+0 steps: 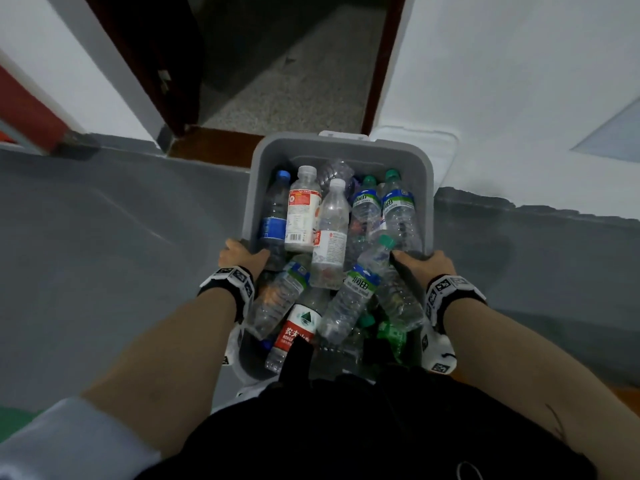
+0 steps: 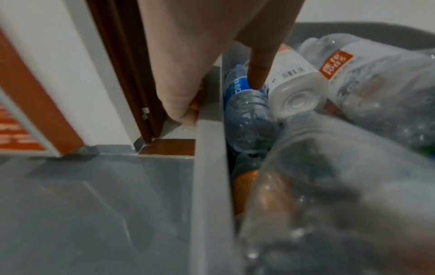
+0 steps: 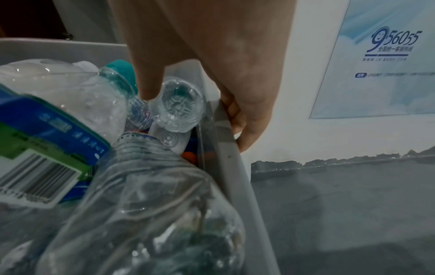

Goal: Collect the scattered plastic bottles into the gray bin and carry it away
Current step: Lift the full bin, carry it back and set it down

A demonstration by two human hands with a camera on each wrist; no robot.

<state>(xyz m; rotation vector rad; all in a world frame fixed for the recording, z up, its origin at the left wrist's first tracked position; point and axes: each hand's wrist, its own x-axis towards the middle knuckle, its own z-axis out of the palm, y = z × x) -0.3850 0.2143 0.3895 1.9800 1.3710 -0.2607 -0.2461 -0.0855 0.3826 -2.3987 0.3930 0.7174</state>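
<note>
The gray bin (image 1: 341,146) is held up in front of my body, above the floor, piled with several empty plastic bottles (image 1: 330,237). My left hand (image 1: 239,254) grips the bin's left rim (image 2: 209,167), fingers curled under the outside and the thumb (image 2: 259,74) inside over a blue-labelled bottle (image 2: 244,111). My right hand (image 1: 422,263) grips the right rim (image 3: 231,158) the same way, its thumb (image 3: 150,81) inside by a clear bottle's base (image 3: 177,106). A green-capped bottle (image 1: 367,282) lies across the heap.
An open doorway (image 1: 277,71) with dark brown frame and a brown threshold (image 1: 214,147) lies straight ahead. White walls stand on both sides, with a pale blue poster (image 3: 381,61) on the right wall. A white lidded box (image 1: 415,140) stands behind the bin. The floor (image 1: 104,237) is gray.
</note>
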